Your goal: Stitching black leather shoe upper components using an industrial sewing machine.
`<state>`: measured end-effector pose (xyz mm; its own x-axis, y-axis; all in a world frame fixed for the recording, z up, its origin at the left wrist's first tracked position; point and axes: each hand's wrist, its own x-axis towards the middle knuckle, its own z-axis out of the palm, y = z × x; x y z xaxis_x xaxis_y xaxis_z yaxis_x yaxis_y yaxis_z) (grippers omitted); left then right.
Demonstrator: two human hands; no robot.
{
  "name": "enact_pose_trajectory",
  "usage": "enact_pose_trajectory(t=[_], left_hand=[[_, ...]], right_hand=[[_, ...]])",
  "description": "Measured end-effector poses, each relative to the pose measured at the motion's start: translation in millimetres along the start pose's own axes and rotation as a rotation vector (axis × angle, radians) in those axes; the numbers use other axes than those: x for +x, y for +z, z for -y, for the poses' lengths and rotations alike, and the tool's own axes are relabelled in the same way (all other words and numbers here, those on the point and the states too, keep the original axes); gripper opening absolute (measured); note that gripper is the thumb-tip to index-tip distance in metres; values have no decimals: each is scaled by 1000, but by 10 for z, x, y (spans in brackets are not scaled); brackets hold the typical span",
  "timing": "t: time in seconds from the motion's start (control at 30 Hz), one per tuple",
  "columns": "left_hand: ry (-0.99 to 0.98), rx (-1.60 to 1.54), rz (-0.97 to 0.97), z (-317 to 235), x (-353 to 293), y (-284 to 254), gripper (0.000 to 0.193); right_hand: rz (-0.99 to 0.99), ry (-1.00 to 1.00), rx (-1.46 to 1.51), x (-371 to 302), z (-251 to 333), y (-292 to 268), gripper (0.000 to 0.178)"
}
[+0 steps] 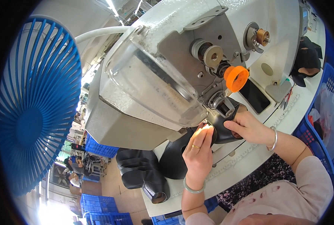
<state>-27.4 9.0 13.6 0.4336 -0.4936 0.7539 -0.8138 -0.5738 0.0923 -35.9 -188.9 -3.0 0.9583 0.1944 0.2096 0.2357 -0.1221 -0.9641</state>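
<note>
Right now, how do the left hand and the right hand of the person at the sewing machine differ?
The left hand wears a gold-coloured ring; no ring shows on the right hand. The left hand has a pale greenish bangle at its wrist, the right hand a silver bangle. The left fingers lie straight and close together, while the right hand grips a black leather-like piece, thumb showing. Both hands are ungloved.

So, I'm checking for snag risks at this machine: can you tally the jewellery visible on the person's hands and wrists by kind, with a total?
Rings: 1, a gold-coloured ring on the left hand
Bangles: 2, a pale bangle on the left wrist and a silver-coloured bangle on the right wrist
Total: 3
</note>
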Motion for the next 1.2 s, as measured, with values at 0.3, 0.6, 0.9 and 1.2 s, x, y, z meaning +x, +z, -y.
enact_pose_trajectory(t=[0.3, 0.6, 0.9, 1.2], left_hand=[[13, 12, 5, 110, 36, 10, 38], [38, -174, -42, 188, 21, -17, 28], [29, -128, -36, 175, 26, 40, 27], [47, -176, -64, 224, 56, 40, 25]], right_hand=[[-88, -16, -71, 34, 44, 103, 47], [-170, -71, -122, 37, 42, 183, 55], [-193, -58, -193, 100, 87, 121, 51], [-371, -134, -83, -18, 17, 239, 36]])
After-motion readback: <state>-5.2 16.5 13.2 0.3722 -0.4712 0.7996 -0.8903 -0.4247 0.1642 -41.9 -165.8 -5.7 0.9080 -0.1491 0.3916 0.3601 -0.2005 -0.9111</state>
